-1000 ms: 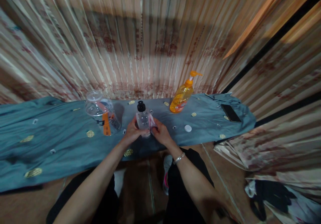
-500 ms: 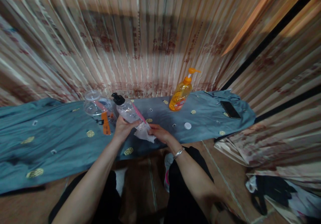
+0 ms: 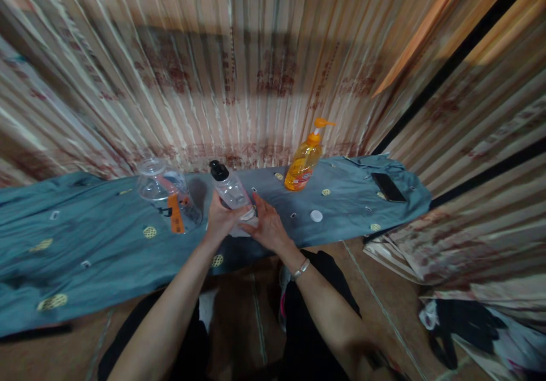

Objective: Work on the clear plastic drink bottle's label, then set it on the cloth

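A clear pump bottle (image 3: 232, 190) with a black pump top leans between my hands, its top tilted to the left. My left hand (image 3: 222, 219) is closed around its lower left side. On the other side, my right hand (image 3: 268, 224) curls against the lower end, its thumb pressing a crumpled white tissue (image 3: 241, 231) to the bottle. Most of the tissue is hidden by the fingers. Left of the bottle stands a large clear plastic jar (image 3: 160, 190) with an orange label. To the right is an orange pump bottle (image 3: 301, 168) with amber liquid in it.
A blue-green cloth with yellow pineapples (image 3: 106, 244) covers the narrow table. A white round cap (image 3: 316, 216) and a black phone (image 3: 388, 187) lie on the right part. Behind hangs a striped curtain (image 3: 187, 85). A dark pole (image 3: 430, 99) slants at the right.
The black-topped bottle has moved right, away from the jar, and stands more upright. My right hand has gone from holding the tissue's edge to wrapping the bottle's lower end.
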`<move>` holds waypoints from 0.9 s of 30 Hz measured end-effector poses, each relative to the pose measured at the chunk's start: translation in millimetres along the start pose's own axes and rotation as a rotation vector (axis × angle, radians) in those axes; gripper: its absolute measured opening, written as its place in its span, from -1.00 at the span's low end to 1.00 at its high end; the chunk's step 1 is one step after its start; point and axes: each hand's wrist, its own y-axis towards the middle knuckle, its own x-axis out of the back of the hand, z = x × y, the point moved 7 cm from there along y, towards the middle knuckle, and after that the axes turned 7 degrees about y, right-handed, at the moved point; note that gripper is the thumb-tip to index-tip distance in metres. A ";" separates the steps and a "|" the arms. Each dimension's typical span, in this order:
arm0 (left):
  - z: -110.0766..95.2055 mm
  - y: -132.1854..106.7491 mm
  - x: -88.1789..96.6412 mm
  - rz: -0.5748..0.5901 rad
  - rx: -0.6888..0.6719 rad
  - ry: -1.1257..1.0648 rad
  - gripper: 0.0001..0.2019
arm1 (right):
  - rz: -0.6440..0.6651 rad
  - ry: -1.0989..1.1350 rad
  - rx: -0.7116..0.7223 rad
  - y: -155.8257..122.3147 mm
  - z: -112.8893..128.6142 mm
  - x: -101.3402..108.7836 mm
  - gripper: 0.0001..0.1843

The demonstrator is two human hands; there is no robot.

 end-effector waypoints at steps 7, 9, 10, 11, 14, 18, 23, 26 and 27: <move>-3.8 -3.9 -58.1 0.095 0.011 0.005 -0.60 | -0.167 -0.092 -0.115 4.3 -7.4 23.0 -0.30; -5.0 -5.0 -74.4 0.132 -0.001 -0.024 -0.59 | -0.175 -0.086 -0.170 4.2 -15.6 35.8 -0.38; -6.2 -6.0 -81.8 0.152 -0.010 -0.040 -0.59 | -0.163 -0.075 -0.204 4.8 -21.0 42.3 -0.42; -7.9 -7.3 -88.3 0.170 -0.023 -0.058 -0.59 | -0.142 -0.059 -0.234 6.2 -27.0 48.8 -0.48; -15.9 -12.5 -104.4 0.224 -0.075 -0.108 -0.56 | -0.057 -0.019 -0.278 16.6 -45.6 68.6 -0.56; -26.2 -19.6 -124.4 0.312 -0.126 -0.151 -0.55 | 0.041 0.108 -0.314 34.4 -75.7 89.2 -0.67; -29.9 -27.3 -151.2 0.397 -0.157 -0.163 -0.54 | 0.077 0.266 -0.371 36.9 -109.0 104.5 -0.62; -28.6 -32.8 -167.9 0.432 -0.169 -0.166 -0.54 | 0.097 0.284 -0.409 31.0 -121.8 112.6 -0.66; -28.1 -34.7 -173.0 0.439 -0.175 -0.169 -0.55 | 0.105 0.283 -0.421 29.2 -124.9 115.3 -0.67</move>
